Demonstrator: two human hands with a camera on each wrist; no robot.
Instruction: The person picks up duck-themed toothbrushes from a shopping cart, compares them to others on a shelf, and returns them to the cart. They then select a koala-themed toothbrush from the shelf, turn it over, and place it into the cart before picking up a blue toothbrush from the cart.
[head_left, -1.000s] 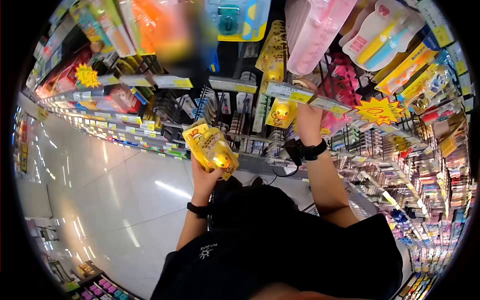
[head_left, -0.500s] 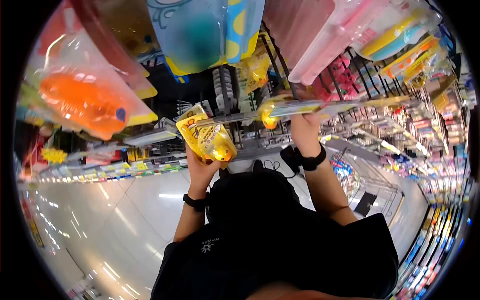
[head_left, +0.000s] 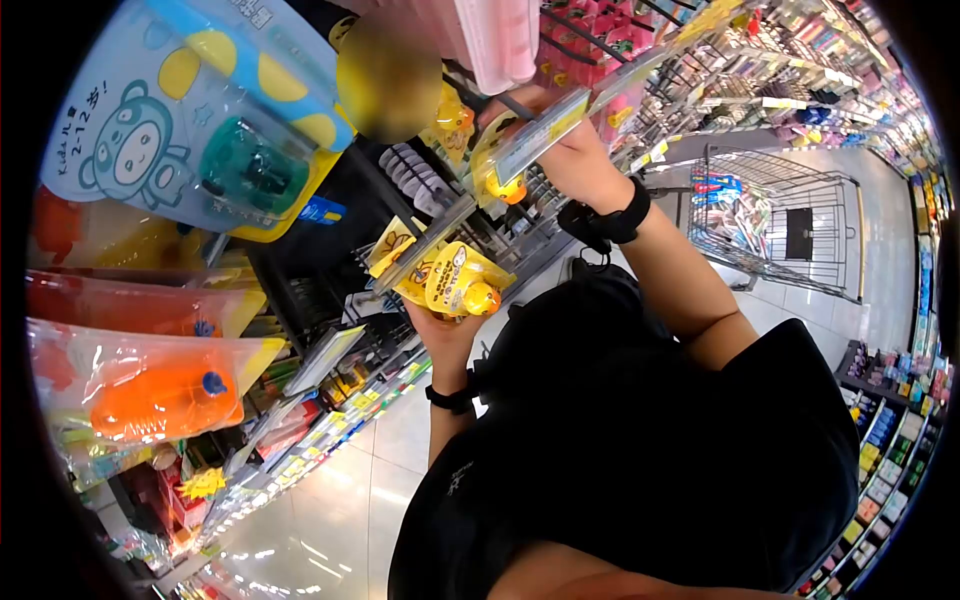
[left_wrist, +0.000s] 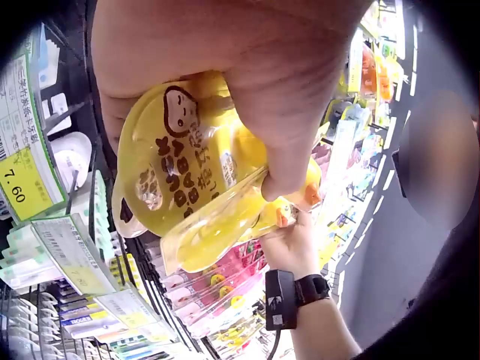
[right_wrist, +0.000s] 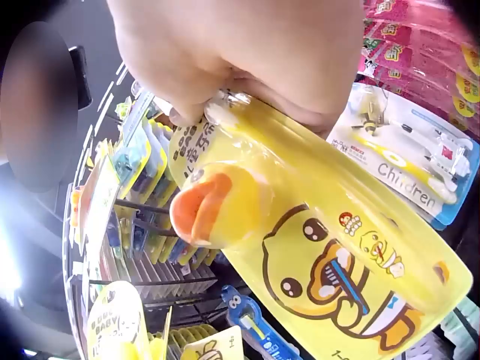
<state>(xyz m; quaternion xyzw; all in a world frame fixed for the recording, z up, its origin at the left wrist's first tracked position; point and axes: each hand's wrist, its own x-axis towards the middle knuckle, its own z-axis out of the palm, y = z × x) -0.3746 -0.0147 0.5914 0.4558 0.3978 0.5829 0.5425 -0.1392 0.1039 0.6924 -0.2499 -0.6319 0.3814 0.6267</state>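
My left hand [head_left: 448,338] grips yellow duck toothbrush packs [head_left: 462,278] at their lower end, below a shelf label strip. In the left wrist view the thumb presses over the clear blister of one pack [left_wrist: 180,172]. My right hand [head_left: 585,168] is up at the hanging rack, partly behind a price label [head_left: 543,135]. It pinches the top of another duck toothbrush pack [right_wrist: 330,240], whose orange-beaked duck head bulges from the front. In the head view that pack's duck head [head_left: 507,189] shows just under the label.
Blue bear-printed packs [head_left: 200,110] and an orange blister pack [head_left: 165,400] hang close at the left. Pink packs [head_left: 497,45] hang above my right hand. Metal hooks and label strips project around both hands. A wire shopping cart [head_left: 850,235] stands behind on the right.
The head view has turned, bringing the cart further into sight. My left hand has come nearer the right with its packs. The right hand stays at the rack.
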